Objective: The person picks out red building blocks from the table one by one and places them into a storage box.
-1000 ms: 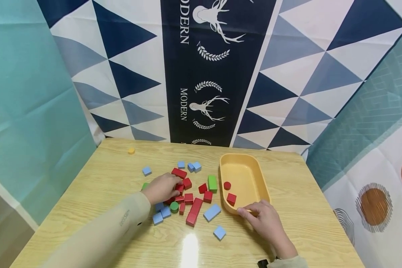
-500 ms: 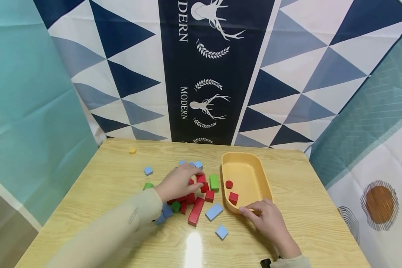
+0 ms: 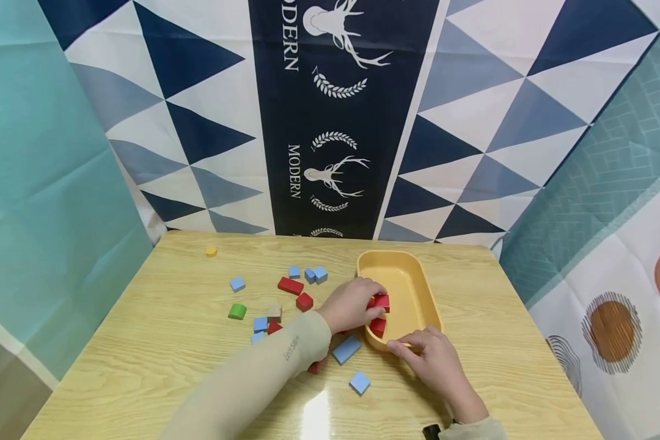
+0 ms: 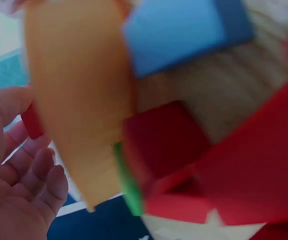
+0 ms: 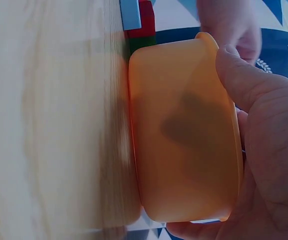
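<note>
My left hand [image 3: 349, 304] is over the left side of a yellow-orange plastic tray [image 3: 401, 278], pinching a red block [image 3: 382, 302] between thumb and fingers. The left wrist view shows that red block [image 4: 32, 122] partly hidden behind the tray wall [image 4: 79, 100]. Inside the tray, another red block [image 3: 377, 328] lies just below the left fingers. My right hand [image 3: 437, 363] grips the tray's near rim, thumb on one side of the wall and fingers on the other. In the right wrist view, the right thumb [image 5: 243, 75] presses on the rim.
Blue blocks [image 3: 346, 349] and red blocks [image 3: 290, 285] lie scattered left of the tray, several of them hidden under the left arm. A green arched block [image 3: 238, 311], a plain wooden block [image 3: 274, 313] and a small yellow disc [image 3: 211, 251] sit further left.
From the red blocks in the middle of the table, my left hand has moved right to the tray, bringing a red block. The right hand keeps its hold on the rim.
</note>
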Motion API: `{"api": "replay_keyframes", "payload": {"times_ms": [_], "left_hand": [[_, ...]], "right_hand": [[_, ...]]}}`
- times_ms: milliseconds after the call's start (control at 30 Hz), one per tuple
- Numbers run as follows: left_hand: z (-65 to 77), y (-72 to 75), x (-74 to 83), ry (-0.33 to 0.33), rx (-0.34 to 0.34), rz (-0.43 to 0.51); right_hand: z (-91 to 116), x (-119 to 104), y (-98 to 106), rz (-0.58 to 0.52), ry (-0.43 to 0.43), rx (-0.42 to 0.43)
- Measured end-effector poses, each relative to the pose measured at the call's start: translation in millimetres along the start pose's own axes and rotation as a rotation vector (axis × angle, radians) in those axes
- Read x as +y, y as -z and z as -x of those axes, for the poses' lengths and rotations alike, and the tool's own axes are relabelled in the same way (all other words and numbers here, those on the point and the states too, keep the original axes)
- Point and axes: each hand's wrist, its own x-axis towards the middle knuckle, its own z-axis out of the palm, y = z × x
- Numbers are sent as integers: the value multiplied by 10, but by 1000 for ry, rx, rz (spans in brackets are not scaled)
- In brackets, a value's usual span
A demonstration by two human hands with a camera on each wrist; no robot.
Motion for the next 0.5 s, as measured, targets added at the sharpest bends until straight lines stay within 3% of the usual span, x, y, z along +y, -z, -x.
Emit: {"api": "replay_keyframes", "payload": {"times_ms": [167,500], "left_hand": [[17,-84,-75,7,-3,-27],[72,-74,-77,-10,-31,-67]], "right_hand": [[-4,-17,17,-7,7,4],[-12,-48,11,0,11,-1]]}}
